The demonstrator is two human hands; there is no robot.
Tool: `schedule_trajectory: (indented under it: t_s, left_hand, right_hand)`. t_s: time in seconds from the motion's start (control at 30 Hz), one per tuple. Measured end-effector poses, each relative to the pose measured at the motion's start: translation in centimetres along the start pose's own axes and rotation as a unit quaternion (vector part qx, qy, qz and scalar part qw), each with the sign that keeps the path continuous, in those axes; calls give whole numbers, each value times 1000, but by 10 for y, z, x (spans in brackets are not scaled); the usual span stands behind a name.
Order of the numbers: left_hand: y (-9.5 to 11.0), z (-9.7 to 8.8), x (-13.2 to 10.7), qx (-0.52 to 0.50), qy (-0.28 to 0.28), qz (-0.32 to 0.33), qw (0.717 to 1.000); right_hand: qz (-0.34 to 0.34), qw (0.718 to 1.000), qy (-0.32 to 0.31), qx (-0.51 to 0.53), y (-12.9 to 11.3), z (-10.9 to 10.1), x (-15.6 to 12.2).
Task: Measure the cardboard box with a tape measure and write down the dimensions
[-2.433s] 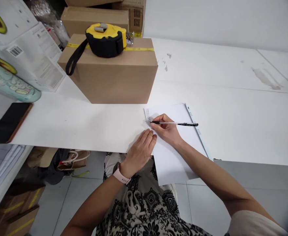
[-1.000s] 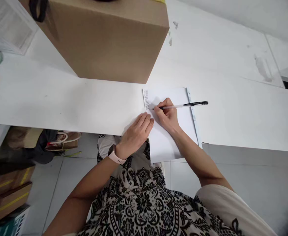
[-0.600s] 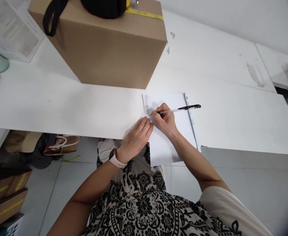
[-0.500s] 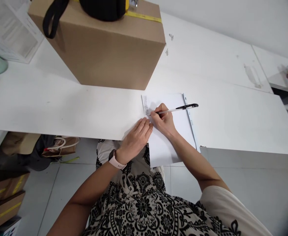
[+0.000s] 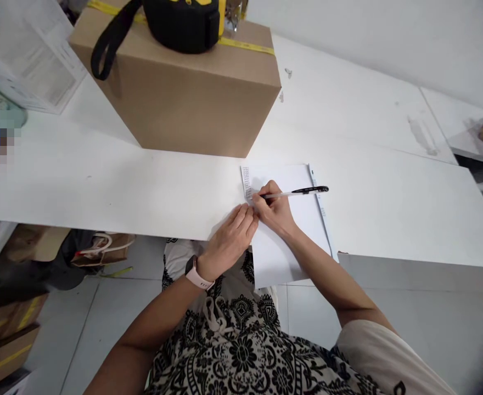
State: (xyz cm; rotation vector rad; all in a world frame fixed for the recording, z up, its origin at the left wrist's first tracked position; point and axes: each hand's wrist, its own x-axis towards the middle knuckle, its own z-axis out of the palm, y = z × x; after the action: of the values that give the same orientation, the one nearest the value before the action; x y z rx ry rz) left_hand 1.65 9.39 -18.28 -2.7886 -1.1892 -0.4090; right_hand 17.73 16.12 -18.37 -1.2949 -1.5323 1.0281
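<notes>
My right hand (image 5: 275, 207) is closed round a black-capped pen (image 5: 303, 192), its tip down at the left side of a white paper sheet (image 5: 285, 258). Small rows of writing (image 5: 247, 184) run along the sheet's upper left edge, just beyond the pen tip. My left hand (image 5: 234, 233) lies flat with its fingers stretched out, the fingertips at the left edge of the paper, close to my right hand. A pale watch band (image 5: 199, 277) is on my left wrist. The near part of the sheet hangs past the table's edge.
A big cardboard box (image 5: 192, 115) stands on the white table (image 5: 389, 203) beyond my hands, with a black and yellow case (image 5: 181, 27) and strap on top. A white box (image 5: 31, 60) is at the far left. Bags (image 5: 105, 249) and taped cartons (image 5: 11, 334) sit below the table at left.
The whole view has shifted slightly, so things appear a little lower and further right. The pen leans a bit differently in my right hand; my left hand stays by the paper's edge.
</notes>
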Motion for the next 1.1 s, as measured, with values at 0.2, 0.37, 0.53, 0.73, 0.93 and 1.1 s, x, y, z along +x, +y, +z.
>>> schedule_trajectory:
  t_s: [0.2,0.37,0.53,0.73,0.93,1.1]
  left_hand:
    - [0,0,0,4,5,1,1000]
    - [0,-1,0,1,-12,-1,1000]
    - [0,-1,0,-14,-16,-3,1000]
    - [0,-2,1,-14,-18,-1,1000]
    - [0,-3,1,-4,-16,-1,1000]
    - [0,-4,1,-4,-25,-1,1000]
  right_hand:
    - [-6,1000,-1,0,5,0,0]
    - [1,1000,-9,-8,4,0,-1]
    - [1,1000,-13,-12,2,0,0]
    - [2,1000,-13,-23,-1,0,1]
    - [-1,999,-8,-36,-1,1,0]
    - [2,1000,-15,-24,0,0,0]
